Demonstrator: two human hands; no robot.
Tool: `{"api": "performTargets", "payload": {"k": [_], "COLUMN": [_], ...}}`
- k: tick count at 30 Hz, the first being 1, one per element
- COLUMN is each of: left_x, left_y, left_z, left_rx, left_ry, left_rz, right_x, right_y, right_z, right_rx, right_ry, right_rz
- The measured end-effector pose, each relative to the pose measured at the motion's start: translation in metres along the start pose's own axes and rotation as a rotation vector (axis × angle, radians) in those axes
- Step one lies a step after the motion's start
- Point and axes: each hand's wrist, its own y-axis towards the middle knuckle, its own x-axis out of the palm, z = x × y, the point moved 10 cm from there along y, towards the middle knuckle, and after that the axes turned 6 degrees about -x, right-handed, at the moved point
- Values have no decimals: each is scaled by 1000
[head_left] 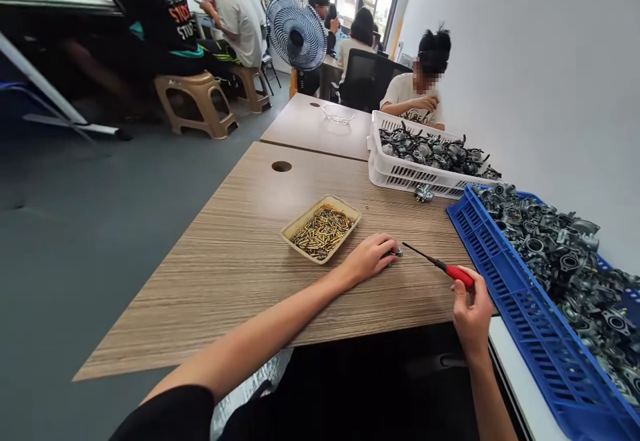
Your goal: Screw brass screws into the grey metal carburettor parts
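Two hands are used at the near side of the wooden table [225, 261], and a different job seems to be given to each. By the left hand [373, 256], a small part [399, 253] is held down on the table top, just right of the tub; the fingers are closed over it, so only a sliver is seen and how firmly it is pressed cannot be told. The forearm is laid across the table edge, presumably so that the part is steadied. In the right hand [473, 301], the red handle of a screwdriver [457, 275] is gripped between thumb and curled fingers, with no gap left around it; the shaft is slanted toward the small part and its tip is aimed just beside it, a hold probably chosen for control. Beyond the left hand, the tub [299, 247] of brass-coloured screws [324, 233] is set near enough for easy picking, it seems. To the right, a blue basket [520, 321] heaped with metal parts [560, 247] is placed along the table's side, apparently within reach of the right arm. Farther off, a white basket [395, 175] is filled with similar pieces, and one loose metal piece [424, 192] is left beside it.
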Motion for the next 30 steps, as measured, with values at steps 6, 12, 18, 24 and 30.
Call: {"api": "performTargets", "payload": {"k": [6,12,18,24,30], "left_x": [0,0,0,2,-6], "left_y": [0,0,0,0,-1], "left_z": [-1,-1,0,0,-7], "left_rx": [4,14,15,7,-59], "left_ry": [18,32,61,71,-26], "left_rz": [13,1,-2,-13,82], "right_x": [-18,-17,-17,-14,-16], "right_y": [1,1,1,2,4], "right_z": [-27,-43,-43,-47,-56], "right_rx": [-77,-100,-87,-85,-122], "right_ry": [-50,-76,-79,-112,-176], "right_rz": [-40,-63,-57,-62,-45]}}
